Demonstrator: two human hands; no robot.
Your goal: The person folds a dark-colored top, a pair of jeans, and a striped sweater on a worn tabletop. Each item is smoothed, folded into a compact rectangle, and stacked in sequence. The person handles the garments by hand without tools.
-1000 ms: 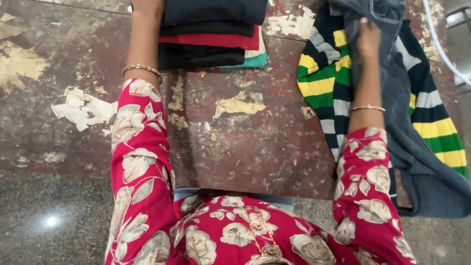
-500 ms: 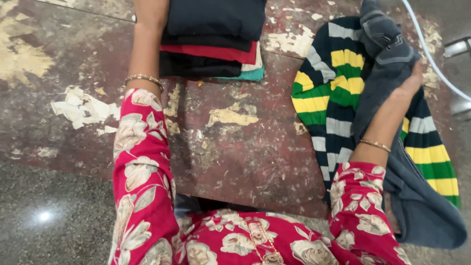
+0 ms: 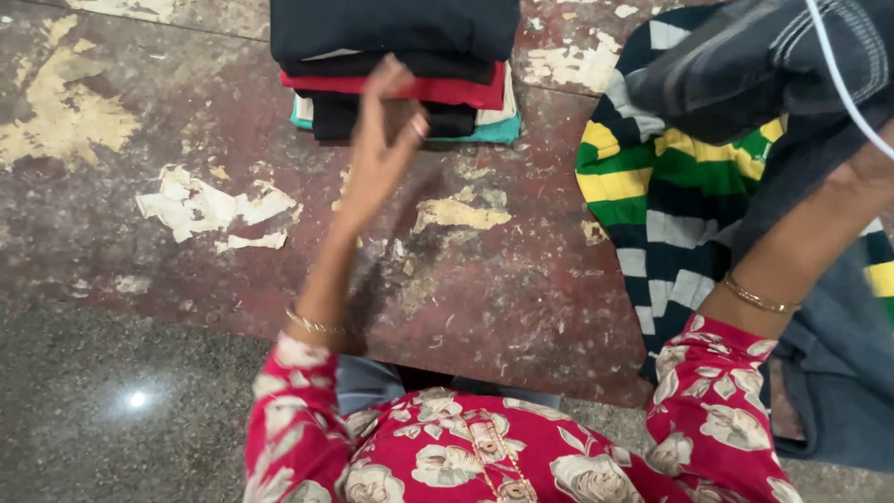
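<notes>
My left hand (image 3: 382,140) hovers above the worn red table (image 3: 466,279), fingers loosely apart and holding nothing, just in front of a stack of folded clothes (image 3: 400,56) in black, red and teal. My right forearm reaches up to the right, and my right hand (image 3: 871,172) is mostly buried in a dark blue-grey denim garment (image 3: 754,65), which it holds lifted off the table. Under that garment lies a striped garment (image 3: 670,186) with yellow, green, white and dark bands.
The table's paint is flaking in pale patches (image 3: 205,205). A thin white cord (image 3: 838,79) crosses the top right corner. Grey speckled floor (image 3: 93,419) lies below the table's near edge. The denim hangs over that edge at the right (image 3: 838,401).
My left hand has left the side of the folded stack and drawn back toward me. My right hand has raised the denim garment higher and further right.
</notes>
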